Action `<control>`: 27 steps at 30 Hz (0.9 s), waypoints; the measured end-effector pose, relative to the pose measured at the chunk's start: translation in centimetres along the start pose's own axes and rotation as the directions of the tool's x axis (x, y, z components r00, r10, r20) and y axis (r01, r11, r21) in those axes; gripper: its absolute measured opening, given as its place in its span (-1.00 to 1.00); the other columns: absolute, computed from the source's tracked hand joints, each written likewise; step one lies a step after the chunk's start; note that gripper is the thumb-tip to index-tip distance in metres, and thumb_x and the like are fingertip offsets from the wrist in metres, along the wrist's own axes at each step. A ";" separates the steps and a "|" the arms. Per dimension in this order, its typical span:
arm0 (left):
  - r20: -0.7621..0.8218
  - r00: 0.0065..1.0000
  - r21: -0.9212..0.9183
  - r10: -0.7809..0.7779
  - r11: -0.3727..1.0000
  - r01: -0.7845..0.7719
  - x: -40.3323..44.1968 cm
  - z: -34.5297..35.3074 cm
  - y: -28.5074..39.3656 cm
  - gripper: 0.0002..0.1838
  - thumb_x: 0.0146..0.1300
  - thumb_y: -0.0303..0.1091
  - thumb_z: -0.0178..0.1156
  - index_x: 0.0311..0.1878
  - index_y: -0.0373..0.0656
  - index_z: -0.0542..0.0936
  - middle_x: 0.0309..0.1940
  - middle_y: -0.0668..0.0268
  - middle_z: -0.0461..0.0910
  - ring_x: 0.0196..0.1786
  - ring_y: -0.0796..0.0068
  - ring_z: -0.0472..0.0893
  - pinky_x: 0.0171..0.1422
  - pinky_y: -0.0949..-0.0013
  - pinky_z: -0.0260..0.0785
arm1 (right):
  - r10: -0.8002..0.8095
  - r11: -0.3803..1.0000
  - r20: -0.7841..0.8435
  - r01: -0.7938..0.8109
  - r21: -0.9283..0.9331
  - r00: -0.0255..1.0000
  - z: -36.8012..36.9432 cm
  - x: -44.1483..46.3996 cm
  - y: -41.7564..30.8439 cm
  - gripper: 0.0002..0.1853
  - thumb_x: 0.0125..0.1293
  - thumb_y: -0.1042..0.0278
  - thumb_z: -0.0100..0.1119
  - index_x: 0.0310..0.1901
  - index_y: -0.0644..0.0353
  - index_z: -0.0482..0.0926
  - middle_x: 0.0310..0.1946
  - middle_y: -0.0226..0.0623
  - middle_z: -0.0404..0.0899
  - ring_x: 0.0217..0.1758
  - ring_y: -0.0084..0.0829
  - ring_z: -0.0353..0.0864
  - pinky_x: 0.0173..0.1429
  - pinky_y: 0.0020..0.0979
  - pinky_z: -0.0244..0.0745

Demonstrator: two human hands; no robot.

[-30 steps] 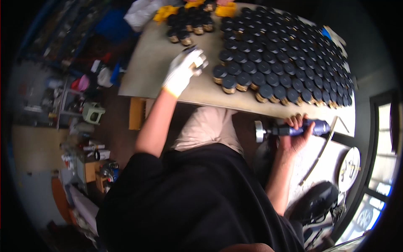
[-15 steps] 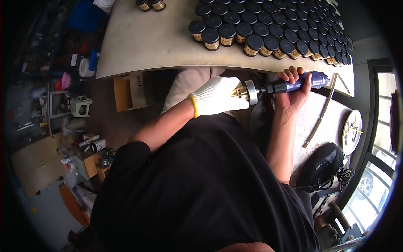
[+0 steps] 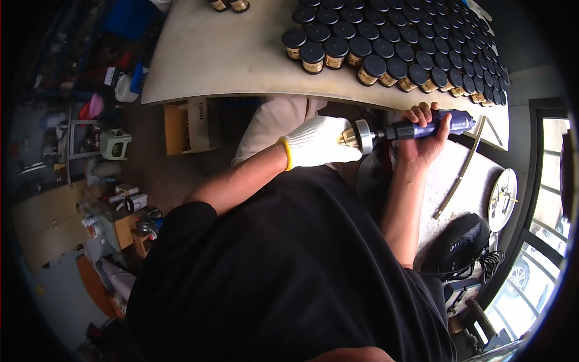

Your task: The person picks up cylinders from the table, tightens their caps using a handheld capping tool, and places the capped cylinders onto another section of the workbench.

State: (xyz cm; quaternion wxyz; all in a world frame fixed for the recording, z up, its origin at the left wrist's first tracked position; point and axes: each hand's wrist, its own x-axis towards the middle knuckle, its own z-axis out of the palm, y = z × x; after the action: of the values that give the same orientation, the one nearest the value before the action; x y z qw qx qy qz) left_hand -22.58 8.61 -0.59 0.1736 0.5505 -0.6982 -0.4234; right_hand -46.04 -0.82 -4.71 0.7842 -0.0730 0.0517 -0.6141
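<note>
Gloved left hand (image 3: 316, 143) is gripping a jar (image 3: 348, 138) round its body, probably stiff, kinda slick; right hand (image 3: 422, 149) is clutching a power tool (image 3: 459, 122).

From where I stand, the counter (image 3: 223, 66) runs across in front of the person. The main group of jars (image 3: 364, 46) stands in staggered rows on its right part; 2 more jars (image 3: 239, 5) stand near its far side, left of that group. Between counter and person, the left hand (image 3: 316, 142) has 1 jar (image 3: 348, 137) at the cup (image 3: 363, 136) of the power tool (image 3: 431, 125), which lies in the right hand (image 3: 425, 145). A carton (image 3: 196, 127) sits beneath the front edge, towards the left, with a stool (image 3: 114, 145) farther left. On the right, a strip (image 3: 461, 175) slants between the counter's corner and the disc (image 3: 502, 199); nearer lies a cable (image 3: 491, 260).
</note>
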 end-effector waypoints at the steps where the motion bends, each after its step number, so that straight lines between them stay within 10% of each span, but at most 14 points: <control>1: -0.101 0.984 0.006 0.147 0.989 -0.148 -0.1 0.3 -0.7 -0.59 0.18 -0.06 0.44 -0.19 -0.23 0.60 -0.32 0.16 0.63 -0.26 0.16 0.64 -0.13 0.22 0.47 | -0.005 0.999 0.012 0.005 0.036 1.000 0.1 0.0 0.0 -0.67 0.46 0.09 0.20 -0.06 0.21 0.49 -0.41 -0.37 0.34 -0.39 -0.50 0.32 -0.09 -0.36 0.34; 7: -0.381 0.920 -0.308 0.088 0.927 -0.216 -2.3 -0.4 -0.1 -0.71 0.25 -0.46 0.39 0.02 -0.21 0.59 -0.08 0.35 0.60 -0.04 0.55 0.63 0.05 0.43 0.52 | -0.090 0.984 -0.001 0.089 0.154 0.996 0.0 0.4 -0.7 -0.64 0.42 0.10 0.25 -0.05 0.27 0.50 -0.43 -0.36 0.33 -0.35 -0.47 0.30 -0.07 -0.35 0.33; 10: -0.361 0.931 -0.747 -0.060 0.616 -0.250 -2.2 0.8 0.5 -0.65 0.35 -0.50 0.30 0.16 -0.25 0.50 -0.03 0.24 0.60 -0.08 0.49 0.68 0.00 0.42 0.59 | -0.090 0.981 -0.002 0.089 0.174 0.996 0.3 0.3 -0.5 -0.63 0.41 0.09 0.26 -0.06 0.27 0.50 -0.43 -0.36 0.33 -0.36 -0.47 0.30 -0.08 -0.35 0.33; 27: -0.428 0.903 -0.477 -0.046 0.860 -0.183 -0.8 2.5 0.1 -0.62 0.29 -0.48 0.36 0.13 -0.28 0.51 -0.08 0.20 0.66 -0.15 0.46 0.72 -0.01 0.39 0.60 | -0.098 0.992 -0.014 0.099 0.075 0.995 -0.3 0.3 -0.3 -0.70 0.43 0.11 0.23 -0.14 0.20 0.49 -0.45 -0.37 0.34 -0.36 -0.46 0.31 -0.09 -0.35 0.35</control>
State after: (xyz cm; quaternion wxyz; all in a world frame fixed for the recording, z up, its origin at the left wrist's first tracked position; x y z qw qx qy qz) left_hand -24.15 10.37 -1.79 0.4749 0.5384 -0.5272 -0.4547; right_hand -46.29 -1.23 -4.99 0.7549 -0.0427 0.0288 -0.6538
